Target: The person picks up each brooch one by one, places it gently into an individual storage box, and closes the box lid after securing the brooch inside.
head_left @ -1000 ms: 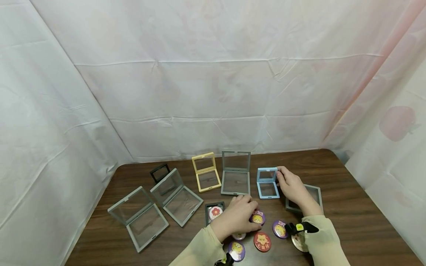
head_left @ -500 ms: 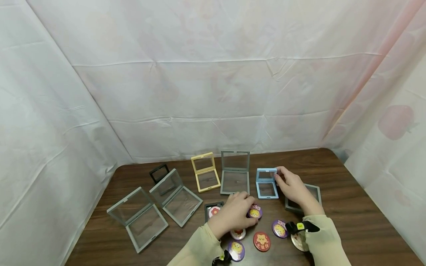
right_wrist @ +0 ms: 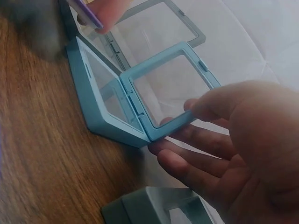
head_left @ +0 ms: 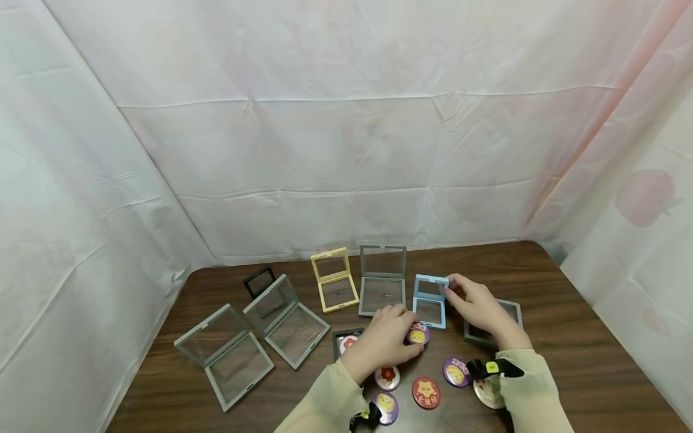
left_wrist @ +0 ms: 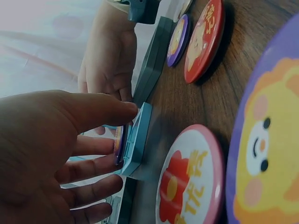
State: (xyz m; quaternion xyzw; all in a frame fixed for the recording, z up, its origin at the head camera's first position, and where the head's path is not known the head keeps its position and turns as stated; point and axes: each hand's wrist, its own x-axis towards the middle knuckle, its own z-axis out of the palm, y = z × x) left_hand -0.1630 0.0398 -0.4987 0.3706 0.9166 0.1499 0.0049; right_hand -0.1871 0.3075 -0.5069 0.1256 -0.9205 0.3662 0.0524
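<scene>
My left hand (head_left: 382,338) pinches a purple-rimmed badge (head_left: 418,334) with a yellow cartoon face between thumb and fingers. That badge is edge-on in the left wrist view, close to the small blue display case (head_left: 429,311). The case stands open, its lid raised. My right hand (head_left: 479,305) grips the right side of the lid, thumb on one face and fingers behind, plainest in the right wrist view. Both clear windows show through. Before my left hand lie a white badge with a red flower (head_left: 387,377), a red star badge (head_left: 426,393) and another purple badge (head_left: 385,408).
Open grey cases (head_left: 382,296) (head_left: 240,368) and a yellow case (head_left: 337,291) stand around the back and left. Under my right forearm lies a grey case (head_left: 511,313). A purple badge (head_left: 456,372) sits near my right cuff. White cloth (head_left: 346,150) hangs behind the table.
The purple badge has come off the table in my left hand, towards the blue case. My right hand has shifted the blue case slightly left and turned it a little.
</scene>
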